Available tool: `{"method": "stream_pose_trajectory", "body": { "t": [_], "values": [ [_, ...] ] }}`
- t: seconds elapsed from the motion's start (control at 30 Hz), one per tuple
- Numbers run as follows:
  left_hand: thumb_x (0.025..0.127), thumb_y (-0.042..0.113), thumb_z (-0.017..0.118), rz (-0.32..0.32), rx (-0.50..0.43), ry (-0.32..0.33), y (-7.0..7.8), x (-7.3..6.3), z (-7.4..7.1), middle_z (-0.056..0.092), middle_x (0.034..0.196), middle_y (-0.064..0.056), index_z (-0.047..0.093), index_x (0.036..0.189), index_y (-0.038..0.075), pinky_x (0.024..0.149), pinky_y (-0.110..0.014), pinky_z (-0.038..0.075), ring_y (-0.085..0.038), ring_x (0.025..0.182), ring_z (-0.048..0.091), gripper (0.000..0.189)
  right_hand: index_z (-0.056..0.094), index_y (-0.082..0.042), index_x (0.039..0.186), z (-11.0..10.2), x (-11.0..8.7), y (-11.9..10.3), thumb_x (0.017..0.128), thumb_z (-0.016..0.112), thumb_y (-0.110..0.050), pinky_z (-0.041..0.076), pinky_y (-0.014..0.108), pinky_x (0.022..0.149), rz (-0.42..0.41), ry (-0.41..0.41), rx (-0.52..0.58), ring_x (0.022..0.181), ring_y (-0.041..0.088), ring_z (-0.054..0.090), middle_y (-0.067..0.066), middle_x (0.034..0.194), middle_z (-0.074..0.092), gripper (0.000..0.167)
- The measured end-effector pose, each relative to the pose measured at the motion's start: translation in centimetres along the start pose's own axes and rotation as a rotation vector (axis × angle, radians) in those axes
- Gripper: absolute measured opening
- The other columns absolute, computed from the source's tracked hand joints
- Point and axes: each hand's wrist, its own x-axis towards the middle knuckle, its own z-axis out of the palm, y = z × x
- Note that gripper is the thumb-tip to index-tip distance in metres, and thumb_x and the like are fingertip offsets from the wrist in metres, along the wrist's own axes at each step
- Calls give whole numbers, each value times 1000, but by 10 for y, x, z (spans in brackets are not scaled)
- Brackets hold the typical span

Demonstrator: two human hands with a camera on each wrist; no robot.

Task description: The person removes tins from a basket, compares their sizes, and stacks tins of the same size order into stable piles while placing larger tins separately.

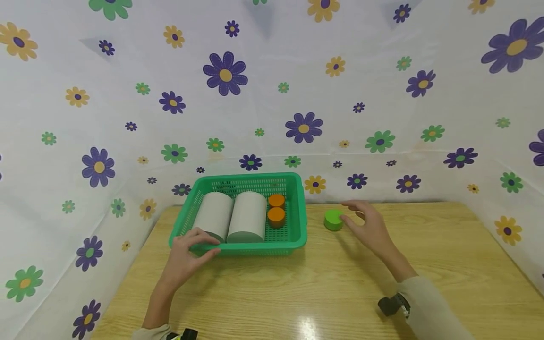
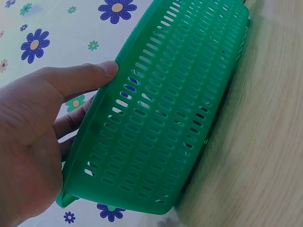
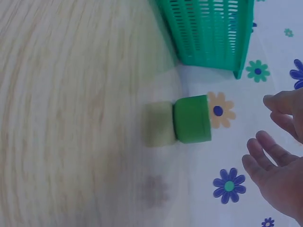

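Observation:
My left hand (image 1: 187,252) pinches the front rim of a green perforated plastic basket (image 1: 272,246) near its left corner. In the left wrist view the thumb lies on the outer wall of the basket (image 2: 102,156) and the other fingers go behind its rim. Two large white cylinders (image 1: 248,217) lie side by side in the basket. Two small orange cylinders (image 1: 276,218) stand to their right. A short bright green cylinder (image 1: 333,220) stands on the table, right of the basket. My right hand (image 1: 369,229) hovers beside it, thumb and fingers spread apart, holding nothing.
The wooden table (image 1: 272,293) meets a white flower-printed cloth (image 1: 272,108) along its back edge and sides. The basket's right wall stands a short way left of the green cylinder. Both wrists wear small black cameras (image 1: 390,306).

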Motion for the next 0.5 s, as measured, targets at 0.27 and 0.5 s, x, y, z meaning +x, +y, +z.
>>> {"method": "stream_pose_trajectory", "body": {
  "t": [0.27,0.5],
  "values": [
    [80,11,89,-3,-8,3,2,0,0,66,94,9,78,94,18,83,-45,23,-10,94,60,19,67,1,123,-4,-3,-20,88,76,4,51,46,96,-105,29,-7,112,34,63,16,122,66,36],
    [81,11,88,5,-1,1,2,1,-1,66,95,11,78,95,20,85,-45,25,-11,96,61,20,68,0,122,1,-1,-46,87,79,3,52,48,95,-178,34,6,114,32,62,13,122,66,37]
  ]
}}
